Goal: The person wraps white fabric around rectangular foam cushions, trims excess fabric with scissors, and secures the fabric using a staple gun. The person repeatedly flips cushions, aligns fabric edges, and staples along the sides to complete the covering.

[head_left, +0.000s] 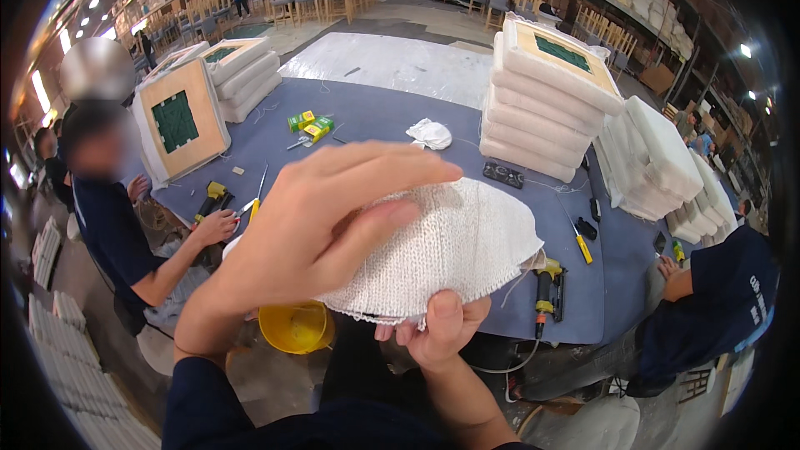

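Note:
In front of me is a white knit fabric piece (454, 242), curved on top, with a rough, frayed lower edge. My right hand (450, 329) grips that lower edge, thumb on the near side and fingertips underneath. Across its upper left reaches my left hand (333, 212), fingers stretched out and slightly bent, thumb apart. The left thumb tip lies over the fabric; whether it presses on it I cannot tell. Behind the piece, a crumpled white cloth (430, 133) lies on the blue-grey table (383, 108).
Cushion stacks (542, 108) stand at the table's far right, more cushions (187, 121) at left. A staple gun (546, 292) with a hose, a yellow-handled screwdriver (582, 246) and green-yellow boxes (312, 123) lie around. A yellow bucket (296, 327) sits below. Co-workers (125, 208) flank me.

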Action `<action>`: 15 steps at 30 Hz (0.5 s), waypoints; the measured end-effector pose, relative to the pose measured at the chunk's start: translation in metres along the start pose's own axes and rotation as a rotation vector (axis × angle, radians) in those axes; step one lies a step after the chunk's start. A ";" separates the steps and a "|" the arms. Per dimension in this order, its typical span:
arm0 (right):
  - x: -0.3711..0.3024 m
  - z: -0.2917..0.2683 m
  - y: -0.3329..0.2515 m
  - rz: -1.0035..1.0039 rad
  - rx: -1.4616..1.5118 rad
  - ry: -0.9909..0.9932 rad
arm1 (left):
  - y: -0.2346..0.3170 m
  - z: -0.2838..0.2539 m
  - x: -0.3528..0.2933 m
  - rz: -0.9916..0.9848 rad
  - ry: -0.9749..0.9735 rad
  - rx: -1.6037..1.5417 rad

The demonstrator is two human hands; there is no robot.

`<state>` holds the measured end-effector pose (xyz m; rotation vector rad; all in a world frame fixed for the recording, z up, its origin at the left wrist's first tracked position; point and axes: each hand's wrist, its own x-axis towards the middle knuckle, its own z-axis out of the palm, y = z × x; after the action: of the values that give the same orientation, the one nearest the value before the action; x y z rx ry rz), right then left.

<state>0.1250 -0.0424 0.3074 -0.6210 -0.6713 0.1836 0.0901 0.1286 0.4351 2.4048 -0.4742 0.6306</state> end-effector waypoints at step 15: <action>0.041 0.009 -0.001 -0.082 -0.344 -0.060 | 0.005 0.017 0.000 -0.031 0.087 0.175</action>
<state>0.1511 -0.0245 0.3357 -0.9187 -0.7927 0.0095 0.0933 0.1136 0.4253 2.5310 -0.3569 0.7885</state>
